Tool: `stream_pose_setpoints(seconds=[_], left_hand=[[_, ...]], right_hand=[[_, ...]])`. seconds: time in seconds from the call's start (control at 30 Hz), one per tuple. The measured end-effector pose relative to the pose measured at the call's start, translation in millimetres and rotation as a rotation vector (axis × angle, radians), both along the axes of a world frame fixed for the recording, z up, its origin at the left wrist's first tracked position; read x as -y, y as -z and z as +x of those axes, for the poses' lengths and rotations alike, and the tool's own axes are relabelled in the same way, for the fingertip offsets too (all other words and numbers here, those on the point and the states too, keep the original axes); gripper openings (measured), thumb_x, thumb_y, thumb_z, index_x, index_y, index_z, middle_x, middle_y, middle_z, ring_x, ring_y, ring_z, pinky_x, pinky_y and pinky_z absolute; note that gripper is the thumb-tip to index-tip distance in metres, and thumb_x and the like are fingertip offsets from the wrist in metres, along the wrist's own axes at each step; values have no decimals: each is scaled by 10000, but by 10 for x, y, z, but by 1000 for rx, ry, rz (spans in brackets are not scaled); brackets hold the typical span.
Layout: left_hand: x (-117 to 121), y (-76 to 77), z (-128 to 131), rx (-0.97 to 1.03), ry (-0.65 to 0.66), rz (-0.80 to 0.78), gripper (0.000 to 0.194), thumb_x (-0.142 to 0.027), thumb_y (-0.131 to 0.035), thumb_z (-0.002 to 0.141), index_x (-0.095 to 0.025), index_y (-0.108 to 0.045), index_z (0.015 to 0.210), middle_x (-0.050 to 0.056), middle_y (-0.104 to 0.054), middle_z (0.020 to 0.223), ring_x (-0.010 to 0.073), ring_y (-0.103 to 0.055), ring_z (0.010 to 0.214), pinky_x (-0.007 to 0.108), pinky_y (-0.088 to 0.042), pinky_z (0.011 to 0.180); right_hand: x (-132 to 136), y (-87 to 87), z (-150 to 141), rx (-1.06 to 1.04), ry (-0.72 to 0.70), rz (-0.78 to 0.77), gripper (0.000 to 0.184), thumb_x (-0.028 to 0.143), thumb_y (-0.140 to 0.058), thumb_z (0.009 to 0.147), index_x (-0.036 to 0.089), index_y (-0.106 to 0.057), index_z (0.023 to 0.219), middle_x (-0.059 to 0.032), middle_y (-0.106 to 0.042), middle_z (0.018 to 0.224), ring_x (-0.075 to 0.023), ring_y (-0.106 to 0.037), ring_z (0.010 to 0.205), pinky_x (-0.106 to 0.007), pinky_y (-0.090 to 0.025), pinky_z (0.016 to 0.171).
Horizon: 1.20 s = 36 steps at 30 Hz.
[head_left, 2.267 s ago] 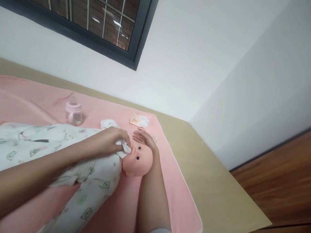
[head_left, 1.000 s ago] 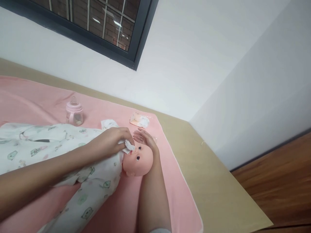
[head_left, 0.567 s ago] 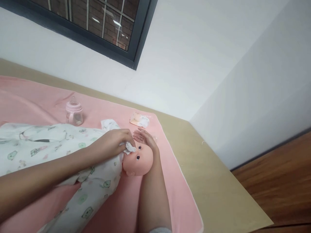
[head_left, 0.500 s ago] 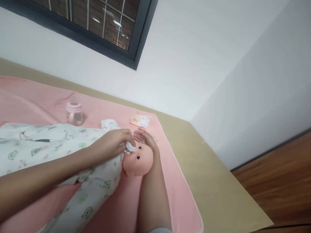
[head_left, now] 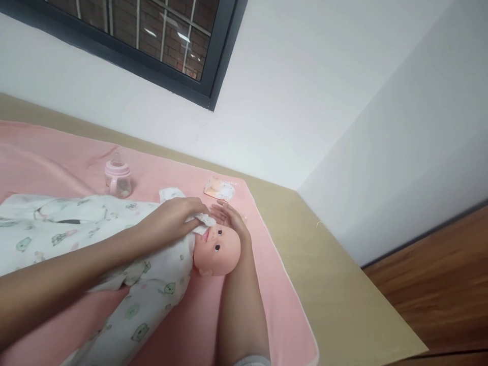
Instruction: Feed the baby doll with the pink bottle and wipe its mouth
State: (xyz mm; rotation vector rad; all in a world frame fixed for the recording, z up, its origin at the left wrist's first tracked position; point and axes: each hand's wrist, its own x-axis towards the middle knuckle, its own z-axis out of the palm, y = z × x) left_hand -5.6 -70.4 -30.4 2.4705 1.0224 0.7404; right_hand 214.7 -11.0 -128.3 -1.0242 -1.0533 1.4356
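Beside the loosely open right hand (head_left: 231,217) lies the baby doll's head (head_left: 225,254), body (head_left: 86,216) stretching leftward; the left hand (head_left: 177,216) pinches a wipe (head_left: 206,219).

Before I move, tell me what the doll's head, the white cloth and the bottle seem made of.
Doll's head: probably vinyl or other plastic, satin finish, judging by its smooth surface.
White cloth: matte, seemingly thin fabric or nonwoven wipe, shown by its limp folds.
Bottle: plastic or glass body; it looks transparent.

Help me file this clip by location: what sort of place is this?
Perhaps a childcare training room, judging by the clothed doll on a pink mat, the baby bottle nearby and the plain white wall.
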Motion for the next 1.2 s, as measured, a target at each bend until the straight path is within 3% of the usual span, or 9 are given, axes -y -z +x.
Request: stream_pose_setpoints(seconds=[0.1,0.2,0.33,0.4,0.5,0.63,0.77,1.03,1.2], left_hand=[[-75,-26,-94,21,-34,47,315,-300,-435,830,-205,-647,1042,33,-675,1064,246,-613,962,312,-444,800],[-125,-67,-182,25,-93,72,369,-365,-435,862,-213,-597,1157,39,-664,1123,255,-614,981,320,-439,825],[-121,-143,-241,57,-122,36,405,-411,-437,875,-204,-580,1192,49,-668,1113,250,-621,955,322,-450,836],[-110,-174,-258,114,-97,30,401,-425,-452,871,-206,-586,1179,52,-663,1123,251,-613,984,323,-455,846],[-118,-229,-318,201,-69,-11,409,-459,-485,857,-217,-588,1170,58,-660,1108,251,-609,993,333,-474,831],[-190,-336,-541,347,-108,-94,504,-513,-521,836,-201,-535,1233,62,-667,1029,225,-624,942,337,-497,828],[-313,-352,-911,346,-224,-66,512,-559,-516,825,-197,-560,1185,68,-665,1039,237,-614,961,341,-494,845],[-604,68,-1690,210,-363,-122,473,-572,-497,833,-195,-598,1099,33,-662,1040,255,-599,925,300,-473,780],[-859,280,-2046,117,-441,-208,411,-555,-469,804,-194,-602,949,26,-667,951,229,-597,860,288,-459,751]], right_hand=[[102,-283,7,29,-71,116,327,481,-639,753,205,-622,927,-82,-644,1171,-203,-582,1110,-398,-467,970],[265,-723,10,115,-183,199,270,468,-635,771,206,-657,833,-54,-611,1243,-222,-544,1177,-414,-411,1030],[603,-1283,-136,587,-476,355,262,378,-577,837,231,-691,1021,-24,-615,1227,-224,-462,1272,-405,-331,1094],[755,-1439,-270,714,-537,372,270,362,-549,854,251,-683,1061,-16,-635,1177,-227,-511,1208,-397,-401,1026],[850,-1502,-438,759,-460,361,261,369,-540,857,246,-697,1025,-20,-664,1089,-224,-577,1095,-381,-450,949],[723,-1391,-415,689,-238,348,260,397,-582,822,207,-725,926,-40,-689,993,-216,-604,1025,-378,-434,966],[434,-1075,-200,510,8,233,316,457,-632,752,184,-727,881,-72,-688,975,-189,-622,899,-349,-469,871],[-90,-94,69,429,136,-36,417,519,-725,573,155,-685,772,-56,-662,682,-157,-611,641,-282,-454,615],[-160,142,133,467,218,-40,430,527,-713,565,157,-658,778,5,-583,544,-91,-470,447,-227,-335,451]])
